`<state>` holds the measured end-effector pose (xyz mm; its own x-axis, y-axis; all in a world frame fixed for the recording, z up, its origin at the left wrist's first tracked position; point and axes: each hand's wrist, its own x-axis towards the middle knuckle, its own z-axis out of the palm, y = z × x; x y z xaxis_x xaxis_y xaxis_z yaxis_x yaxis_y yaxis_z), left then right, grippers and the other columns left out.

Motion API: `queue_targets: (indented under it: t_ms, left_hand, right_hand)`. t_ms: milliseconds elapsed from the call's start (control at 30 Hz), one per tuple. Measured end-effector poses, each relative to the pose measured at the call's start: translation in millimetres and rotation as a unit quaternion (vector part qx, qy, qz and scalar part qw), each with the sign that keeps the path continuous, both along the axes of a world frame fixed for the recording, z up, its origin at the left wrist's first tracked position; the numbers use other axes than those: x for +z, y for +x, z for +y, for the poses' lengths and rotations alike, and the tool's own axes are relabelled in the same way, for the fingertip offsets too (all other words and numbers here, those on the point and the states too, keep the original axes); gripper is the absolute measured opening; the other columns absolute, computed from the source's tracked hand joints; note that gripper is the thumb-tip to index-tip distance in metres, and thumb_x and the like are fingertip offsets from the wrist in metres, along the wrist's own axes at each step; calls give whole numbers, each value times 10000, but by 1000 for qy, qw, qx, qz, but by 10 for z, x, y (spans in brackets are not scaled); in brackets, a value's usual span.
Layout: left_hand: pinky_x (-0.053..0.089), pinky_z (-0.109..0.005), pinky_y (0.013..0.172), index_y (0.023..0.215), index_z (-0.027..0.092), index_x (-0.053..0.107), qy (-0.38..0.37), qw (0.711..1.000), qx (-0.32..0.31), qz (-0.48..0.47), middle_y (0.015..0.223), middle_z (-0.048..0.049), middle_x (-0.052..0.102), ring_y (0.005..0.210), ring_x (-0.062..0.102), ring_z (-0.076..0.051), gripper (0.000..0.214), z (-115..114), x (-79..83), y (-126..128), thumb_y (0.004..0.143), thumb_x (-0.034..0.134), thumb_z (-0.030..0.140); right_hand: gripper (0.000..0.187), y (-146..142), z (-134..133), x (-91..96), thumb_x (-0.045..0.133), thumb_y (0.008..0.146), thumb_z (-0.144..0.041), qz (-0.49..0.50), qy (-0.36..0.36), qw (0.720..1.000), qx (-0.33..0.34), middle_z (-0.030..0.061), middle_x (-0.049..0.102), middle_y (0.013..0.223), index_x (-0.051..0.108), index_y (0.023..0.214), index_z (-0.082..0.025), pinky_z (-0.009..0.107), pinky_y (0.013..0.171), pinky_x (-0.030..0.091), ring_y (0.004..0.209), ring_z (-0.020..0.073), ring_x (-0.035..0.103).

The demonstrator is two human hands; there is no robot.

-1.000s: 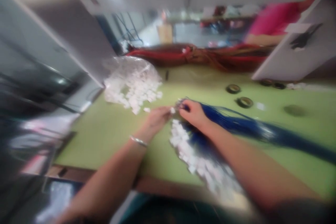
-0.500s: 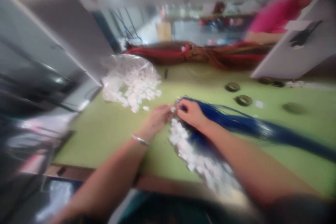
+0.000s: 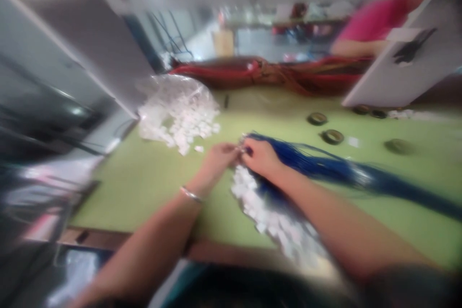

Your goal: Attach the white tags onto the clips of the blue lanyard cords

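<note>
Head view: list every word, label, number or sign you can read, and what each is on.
None can be read; the whole picture is blurred.
White board, right: a dark mark on it, too blurred to tell whether it is writing.
Rolls on the green table: no print legible.
Clear bag of white pieces: no label visible.
Blue wires at the hands: no markings visible.

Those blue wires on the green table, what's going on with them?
A person sits at a green table with both hands together at the end of a bundle of blue wires. The left hand and right hand meet fingertip to fingertip at the wire tips; the picture is too blurred to tell what they pinch. Small white pieces lie along the wires under the right forearm, and an open clear bag of more white pieces sits further left. Another person in pink works at the far side.
</note>
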<state>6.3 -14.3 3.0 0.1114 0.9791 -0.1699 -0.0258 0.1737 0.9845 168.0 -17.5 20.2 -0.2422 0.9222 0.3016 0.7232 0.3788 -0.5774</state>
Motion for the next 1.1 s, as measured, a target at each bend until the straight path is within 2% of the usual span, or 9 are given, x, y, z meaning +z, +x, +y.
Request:
queue_targets:
  t_ms: [300,500,600,733,767,833,900,1000,1100]
  left_hand:
    - [442,-204,497,799,112,695,0,1000,1,19,601,-43,658,496,554,-89,216,10,-28,11,722,757,304]
    - [337,-190,423,832,122,703,27,994,-49,90,577,-15,627,432,462,-60,244,-24,-1,32,745,715,350]
    - [394,-197,498,825,132,703,70,981,-119,137,658,-25,663,512,516,-76,210,-113,71,63,750,693,328]
    - [463,-249,630,824,155,727,139,931,-258,218,789,-54,712,672,604,-139,178,-188,233,29,790,631,302]
    - [472,-268,653,824,158,733,163,923,-231,261,809,-65,714,695,610,-154,192,-173,275,-24,808,605,300]
    - [485,-315,733,837,153,741,213,895,-83,382,872,-98,710,772,619,-192,208,-100,343,-192,825,568,268]
    - [471,-371,859,951,142,740,224,832,79,501,1012,-140,695,921,619,-244,246,0,382,-408,810,546,193]
    - [478,-406,855,975,100,741,135,785,98,596,1009,-190,693,944,629,-297,314,115,376,-664,792,488,130]
    - [485,-388,841,919,105,752,102,780,50,616,963,-175,713,934,639,-296,342,145,324,-717,783,438,96]
  right_hand:
    - [96,95,138,-51,572,680,-188,84,-69,994,19,-17,565,549,623,614,-142,228,539,328,539,99,443]
    - [111,93,124,7,577,677,-217,147,-119,982,11,-20,563,543,618,595,-154,233,529,359,536,107,465]
    - [134,103,125,31,600,707,-278,241,-156,957,-42,2,626,594,643,659,-160,257,565,425,563,134,543]
    - [223,117,128,33,657,684,-329,346,-210,913,-49,21,679,679,672,831,-162,284,584,467,552,139,576]
    - [241,118,125,31,665,671,-327,355,-216,909,-38,17,678,677,671,849,-163,280,571,461,538,133,564]
    - [237,118,116,25,660,658,-324,363,-223,905,-17,6,664,651,667,833,-163,266,535,435,508,118,529]
    - [197,114,106,21,642,654,-327,371,-230,900,-6,-9,633,604,647,766,-165,251,497,396,479,101,481]
    - [171,102,98,18,631,637,-336,379,-234,895,-8,-47,538,519,593,682,-175,233,463,337,447,81,408]
    - [155,82,103,16,614,630,-326,343,-205,916,-6,-58,493,515,578,655,-177,230,487,330,482,84,399]
